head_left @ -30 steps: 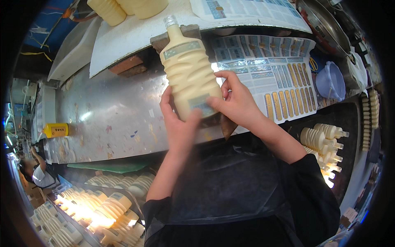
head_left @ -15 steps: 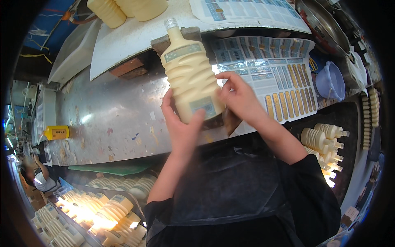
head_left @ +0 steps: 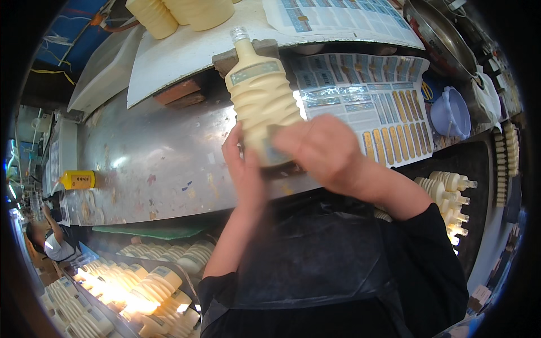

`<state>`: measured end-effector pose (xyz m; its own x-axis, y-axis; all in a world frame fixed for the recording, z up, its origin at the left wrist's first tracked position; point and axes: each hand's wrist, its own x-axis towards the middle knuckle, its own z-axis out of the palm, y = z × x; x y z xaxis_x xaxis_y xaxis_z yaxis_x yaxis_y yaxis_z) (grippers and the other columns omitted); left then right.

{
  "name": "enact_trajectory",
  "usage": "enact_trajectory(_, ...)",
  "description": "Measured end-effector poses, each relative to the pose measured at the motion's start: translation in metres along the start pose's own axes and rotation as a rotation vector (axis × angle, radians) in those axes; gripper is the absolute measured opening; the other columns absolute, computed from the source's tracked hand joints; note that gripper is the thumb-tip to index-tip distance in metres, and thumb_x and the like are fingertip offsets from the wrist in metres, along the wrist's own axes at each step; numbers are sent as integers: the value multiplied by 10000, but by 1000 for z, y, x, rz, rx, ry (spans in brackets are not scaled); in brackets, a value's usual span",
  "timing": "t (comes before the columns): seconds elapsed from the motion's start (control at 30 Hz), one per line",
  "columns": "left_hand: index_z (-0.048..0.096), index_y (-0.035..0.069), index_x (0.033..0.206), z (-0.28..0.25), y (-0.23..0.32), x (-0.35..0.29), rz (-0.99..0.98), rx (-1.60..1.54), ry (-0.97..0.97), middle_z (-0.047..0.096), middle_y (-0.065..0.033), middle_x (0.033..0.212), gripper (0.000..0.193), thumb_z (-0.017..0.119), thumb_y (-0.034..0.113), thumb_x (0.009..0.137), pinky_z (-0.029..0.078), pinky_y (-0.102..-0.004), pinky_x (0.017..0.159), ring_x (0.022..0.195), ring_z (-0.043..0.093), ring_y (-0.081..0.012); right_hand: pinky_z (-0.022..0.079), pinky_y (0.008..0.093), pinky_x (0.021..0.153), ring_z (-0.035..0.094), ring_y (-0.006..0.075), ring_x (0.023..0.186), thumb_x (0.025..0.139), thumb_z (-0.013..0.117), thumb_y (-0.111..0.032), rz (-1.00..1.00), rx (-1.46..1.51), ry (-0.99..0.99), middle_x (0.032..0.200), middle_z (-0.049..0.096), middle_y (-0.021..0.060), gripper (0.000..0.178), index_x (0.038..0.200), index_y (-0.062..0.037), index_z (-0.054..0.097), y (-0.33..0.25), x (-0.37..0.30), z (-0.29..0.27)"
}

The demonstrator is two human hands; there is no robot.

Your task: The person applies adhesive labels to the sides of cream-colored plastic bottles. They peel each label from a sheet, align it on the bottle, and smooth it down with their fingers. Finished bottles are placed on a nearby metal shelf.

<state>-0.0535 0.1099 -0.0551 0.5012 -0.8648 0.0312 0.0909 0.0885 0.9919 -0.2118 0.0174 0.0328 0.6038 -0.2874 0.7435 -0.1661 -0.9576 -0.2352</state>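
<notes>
A cream-coloured bottle (head_left: 262,100) with wavy ridges and a clear neck lies tilted in front of me, its upper end on a grey block (head_left: 224,63). My left hand (head_left: 243,172) grips its lower left side, fingers along the edge. Over the bottle's lower right front is my right hand (head_left: 327,151), smeared by motion, so its fingers are unclear. It partly covers a bluish label (head_left: 273,153) near the base. Another pale label (head_left: 255,71) sits at the shoulder. To the right lie sheets of blue and gold stickers (head_left: 389,121).
A metal worktop (head_left: 152,152) spreads to the left, with a yellow bottle (head_left: 78,180) on it. A purple bucket (head_left: 451,112) stands at the right. Stacked cream bottles (head_left: 152,290) lie lower left, more bottles (head_left: 451,197) at right. A person (head_left: 55,239) is far left.
My right hand has moved from the bottle's right edge down and left across its lower label. My left hand has kept its grip near the base.
</notes>
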Motion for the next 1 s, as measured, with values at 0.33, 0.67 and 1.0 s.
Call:
enact_trajectory(0.33, 415, 63, 1499, 7, 15, 4, -26, -132, -3, 519, -88, 1287, 528, 271, 427, 1144, 407, -367, 1085, 1201, 507, -202, 515, 466, 787, 629, 414, 875, 923, 573, -26, 681, 393, 64, 953, 649, 173, 185, 1107, -31, 597, -43, 0, 22)
enact_trajectory(0.67, 369, -29, 1434, 4, 5, 10, 26, 282, 29, 440, -183, 1386, 664, 697, 238, 922, 379, -414, 1122, 1312, 445, -272, 467, 425, 1009, 580, 380, 1143, 943, 546, 27, 735, 177, 50, 1224, 561, 207, 358, 1294, -2, 478, -11, -30, 19)
enact_trajectory(1.0, 390, 29, 1450, 0, 13, 8, -96, -20, -9, 457, -165, 1411, 577, 669, 159, 961, 342, -414, 1175, 1356, 430, -261, 579, 364, 788, 717, 311, 905, 900, 671, 71, 419, 88, 40, 1021, 706, 147, 232, 1112, -24, 661, 11, -26, 3)
